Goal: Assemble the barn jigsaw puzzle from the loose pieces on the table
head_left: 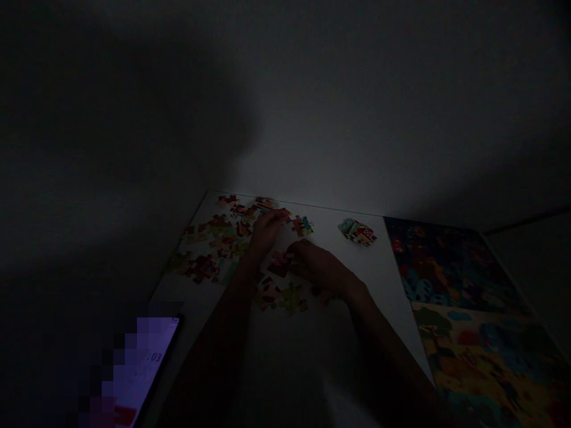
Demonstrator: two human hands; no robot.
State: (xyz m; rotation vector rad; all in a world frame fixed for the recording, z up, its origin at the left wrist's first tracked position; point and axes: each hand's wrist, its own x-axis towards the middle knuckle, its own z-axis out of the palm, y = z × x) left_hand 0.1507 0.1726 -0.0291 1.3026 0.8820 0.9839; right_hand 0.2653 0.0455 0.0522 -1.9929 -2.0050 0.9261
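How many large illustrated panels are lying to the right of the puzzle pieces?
2. A dark blue panel lies toward the far right, and a yellow panel lies nearer the camera, just below it. The yellow one runs out of view, so others could be hidden.

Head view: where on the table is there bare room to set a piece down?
Bare white tabletop lies between the right hand and the dark printed board, below the small joined puzzle cluster. It is crowded left of the left hand, where loose puzzle pieces lie thickly scattered.
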